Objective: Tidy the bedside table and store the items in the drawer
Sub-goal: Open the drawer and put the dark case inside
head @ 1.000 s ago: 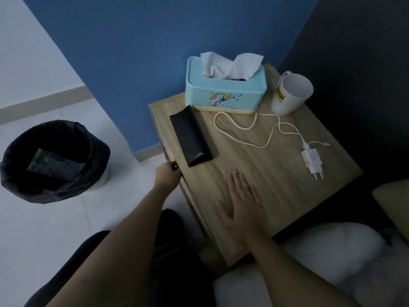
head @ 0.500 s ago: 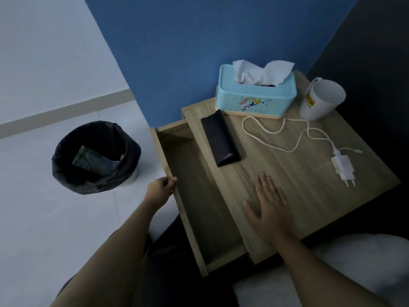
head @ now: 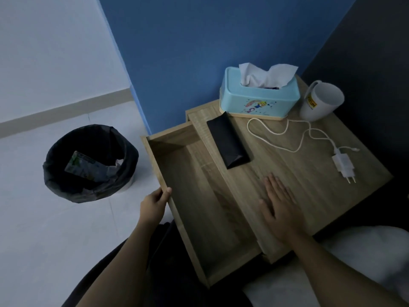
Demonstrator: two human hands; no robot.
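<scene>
The wooden bedside table [head: 309, 173] has its drawer [head: 199, 207] pulled far out to the left, and the drawer holds nothing. My left hand [head: 155, 204] grips the drawer's front edge. My right hand [head: 278, 207] lies flat, fingers spread, on the tabletop near its front. On the table lie a black case [head: 228, 140], a white charger with its cable [head: 343, 165], a blue tissue box [head: 259, 98] and a white mug [head: 321, 100] at the back right.
A black-lined waste bin [head: 88, 162] with some rubbish stands on the pale floor left of the drawer. A blue wall rises behind the table and a dark wall to its right. White bedding [head: 354, 262] lies below the table's front.
My left hand has pulled the drawer from shut to wide open, moving left. My right hand has stayed flat on the tabletop.
</scene>
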